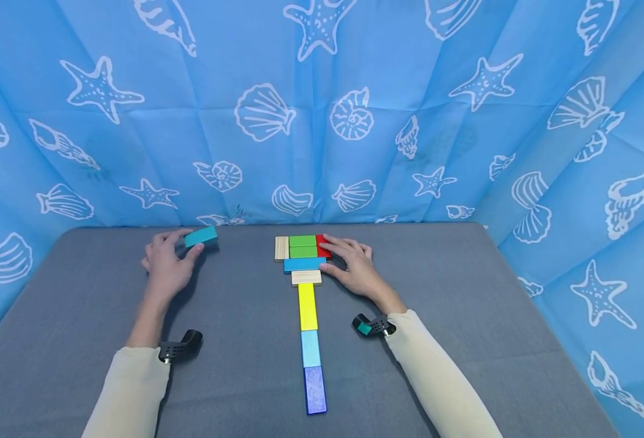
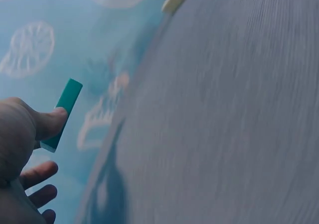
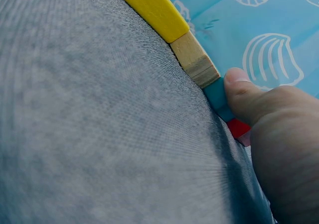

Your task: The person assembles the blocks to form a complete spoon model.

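Note:
My left hand (image 1: pixel 170 264) pinches a teal block (image 1: pixel 201 236) between thumb and fingers, held above the table left of the block layout. In the left wrist view the thumb lies across that teal block (image 2: pixel 69 98), and the other fingers are spread below. At the layout, my right hand (image 1: pixel 357 271) touches the red block (image 1: pixel 323 253) with its fingertips, while its thumb rests at the right end of a blue block (image 1: pixel 302 264). Two green blocks (image 1: pixel 302 241) lie between the red one and a plain wooden block (image 1: pixel 282 248).
Below the blue block, a wooden block (image 1: pixel 306 278), a yellow block (image 1: pixel 308 307), a light blue block (image 1: pixel 310 348) and a dark blue block (image 1: pixel 315 390) form a column on the grey table (image 1: pixel 234 359). A blue seashell-patterned curtain (image 1: pixel 311 158) hangs behind the table and along its right side.

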Available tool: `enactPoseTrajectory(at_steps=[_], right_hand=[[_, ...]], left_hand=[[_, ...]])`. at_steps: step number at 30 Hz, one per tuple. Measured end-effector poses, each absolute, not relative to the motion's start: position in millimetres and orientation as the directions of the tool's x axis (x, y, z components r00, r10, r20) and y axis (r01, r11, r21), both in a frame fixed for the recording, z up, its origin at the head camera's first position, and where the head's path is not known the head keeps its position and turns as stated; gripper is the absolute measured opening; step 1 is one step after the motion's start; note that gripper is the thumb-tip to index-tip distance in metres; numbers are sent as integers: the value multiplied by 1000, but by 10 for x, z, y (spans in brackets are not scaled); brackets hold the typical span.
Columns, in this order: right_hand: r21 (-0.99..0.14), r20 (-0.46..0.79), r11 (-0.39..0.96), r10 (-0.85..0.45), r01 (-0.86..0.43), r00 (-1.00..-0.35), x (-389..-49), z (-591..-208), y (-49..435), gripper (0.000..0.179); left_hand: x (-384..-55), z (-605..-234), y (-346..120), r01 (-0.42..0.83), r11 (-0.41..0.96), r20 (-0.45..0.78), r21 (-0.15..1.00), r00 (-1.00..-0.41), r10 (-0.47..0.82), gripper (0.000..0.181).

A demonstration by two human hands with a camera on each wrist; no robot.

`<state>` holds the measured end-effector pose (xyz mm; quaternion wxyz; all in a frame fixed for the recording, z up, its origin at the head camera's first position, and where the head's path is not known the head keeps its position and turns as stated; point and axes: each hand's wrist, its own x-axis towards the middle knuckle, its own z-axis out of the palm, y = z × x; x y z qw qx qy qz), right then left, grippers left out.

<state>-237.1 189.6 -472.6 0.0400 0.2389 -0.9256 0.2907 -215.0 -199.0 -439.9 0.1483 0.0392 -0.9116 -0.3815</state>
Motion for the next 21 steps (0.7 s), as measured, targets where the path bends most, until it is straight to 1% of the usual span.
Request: enactPoseTrajectory(at_steps=[5, 10, 21], right_hand=[[-516, 215, 717, -421, -469, -881, -2371, -4726, 1894, 57], [-523, 233, 704, -425, -481, -875, -2371, -4732, 1898, 56], [-522, 241, 701, -426, -486, -872, -2373, -4740, 1904, 56]], left_hand=[[-2181, -4334, -1734, 129, 676, 263, 726, -960, -99, 45], [-2279, -4298, -1457, 169, 661, 254, 731, -967, -34, 45], [-2554, -4195, -866, 164, 643, 161, 748, -985, 65, 45]])
